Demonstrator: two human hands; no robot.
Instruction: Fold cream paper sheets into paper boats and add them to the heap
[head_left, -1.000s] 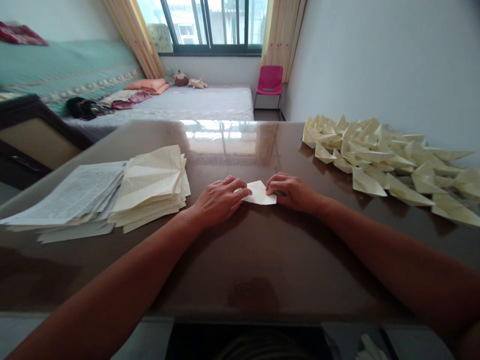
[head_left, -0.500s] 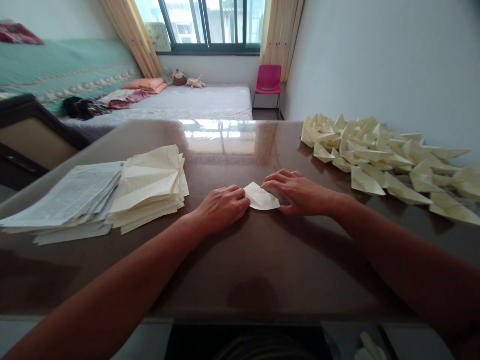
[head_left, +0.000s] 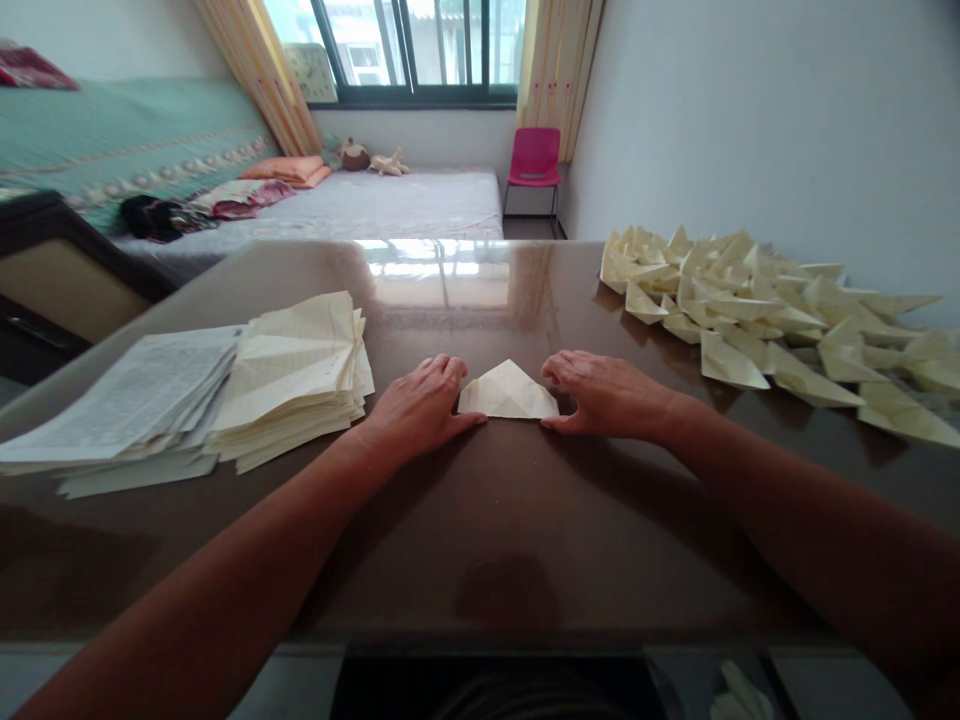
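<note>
A small folded piece of cream paper (head_left: 508, 392) lies on the brown tabletop, its peak pointing away from me and its straight edge towards me. At its left end is my left hand (head_left: 420, 402), thumb reaching to the lower edge and fingers bent beside the paper, a gap between them. Mirroring it at the right end, my right hand (head_left: 607, 395) has its thumb at the lower corner and its fingers apart from the thumb near the sloping side. Both hands are open around the paper, touching its ends rather than clasping it.
A stack of cream sheets (head_left: 289, 375) and a stack of printed sheets (head_left: 127, 400) lie on the left of the glossy table (head_left: 420, 540). Many folded paper boats (head_left: 765, 300) crowd the right side by the wall. Beyond stand a bed (head_left: 405, 205) and a pink chair (head_left: 535, 158).
My left hand has moved left and its thumb has spread from the fingers, uncovering the paper's left part. My right hand has shifted slightly, its fingers now off the paper's upper side.
</note>
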